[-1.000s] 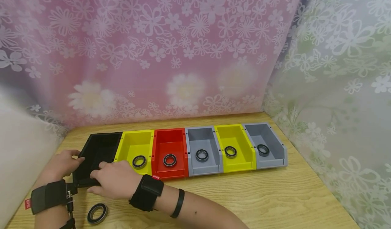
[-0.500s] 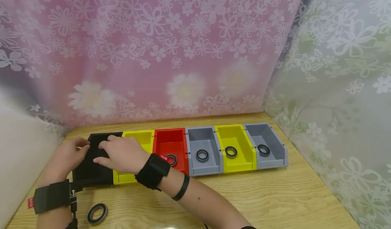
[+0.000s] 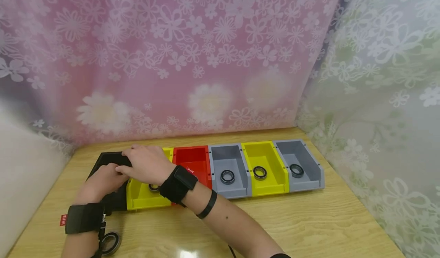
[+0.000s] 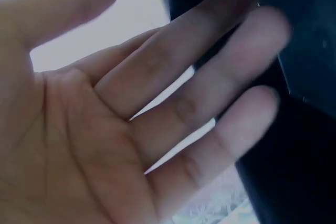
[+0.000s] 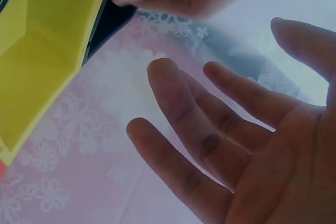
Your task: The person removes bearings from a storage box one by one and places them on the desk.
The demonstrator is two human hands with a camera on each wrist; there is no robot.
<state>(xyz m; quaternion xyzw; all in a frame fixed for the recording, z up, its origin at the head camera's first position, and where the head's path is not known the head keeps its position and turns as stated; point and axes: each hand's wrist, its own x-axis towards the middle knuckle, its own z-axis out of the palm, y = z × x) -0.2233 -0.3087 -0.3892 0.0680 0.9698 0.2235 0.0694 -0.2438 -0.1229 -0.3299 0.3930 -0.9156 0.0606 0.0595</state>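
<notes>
My left hand [image 3: 105, 179] hovers over the black bin [image 3: 110, 158] at the left end of a row. In the left wrist view its fingers [image 4: 181, 77] are nearly straight, over the dark bin, with nothing held. Beside it, my right hand [image 3: 148, 164] is above the back of the left yellow bin [image 3: 148, 203], its thumb close to the left hand. The right wrist view shows that hand's fingers [image 5: 176, 98] spread and loosely bent, holding nothing. A bearing [image 3: 153, 188] in this yellow bin is partly covered by my right hand. Whether either hand touches a bin, I cannot tell.
Rightward stand a red bin [image 3: 190, 154], a grey bin [image 3: 225, 151], another yellow bin [image 3: 259, 149] and another grey bin [image 3: 292, 147]. The last three each hold one bearing. A loose bearing [image 3: 117, 239] lies on the wooden table [image 3: 275, 227], partly behind my left wrist strap.
Both hands have moved from the front and left side of the black bin toward its back. The left hand has shifted right, close to the right hand. The bins look unmoved.
</notes>
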